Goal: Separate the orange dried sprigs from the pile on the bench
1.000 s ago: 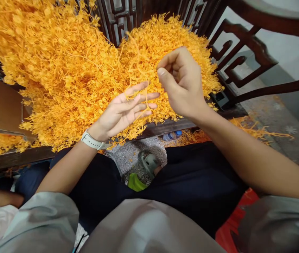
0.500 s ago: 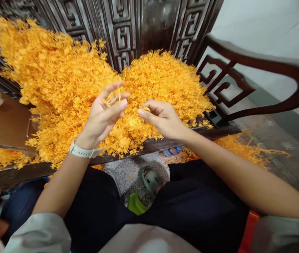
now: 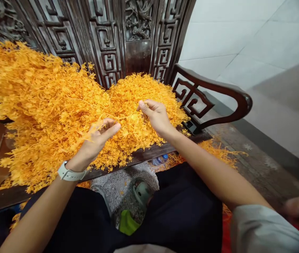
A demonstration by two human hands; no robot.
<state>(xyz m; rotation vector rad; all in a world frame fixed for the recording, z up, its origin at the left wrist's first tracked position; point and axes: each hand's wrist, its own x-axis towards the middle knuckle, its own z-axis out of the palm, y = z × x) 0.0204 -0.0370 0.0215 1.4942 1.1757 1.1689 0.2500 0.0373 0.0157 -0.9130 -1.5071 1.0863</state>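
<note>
- Dark carved wood fills the background: the fretwork back (image 3: 112,35) of a bench, with a curved armrest (image 3: 218,89) at the right and pale floor tiles (image 3: 244,42) beyond it.
- On the bench seat (image 3: 144,154) lies a broad heap of orange strands (image 3: 46,105), piled against the back and spilling to the front edge.
- The left hand (image 3: 96,138) reaches forward over the heap's near part with its wrist bent, fingers curled and thumb pressed to them, pinching a few strands.
- A white watch (image 3: 69,174) sits on that wrist.
- The right hand (image 3: 156,114) is stretched farther out, back of the hand up, thumb and fingertips closed on strands at the top of the heap.
- Under the seat edge a plastic bottle (image 3: 158,160) lies on speckled ground.
</note>
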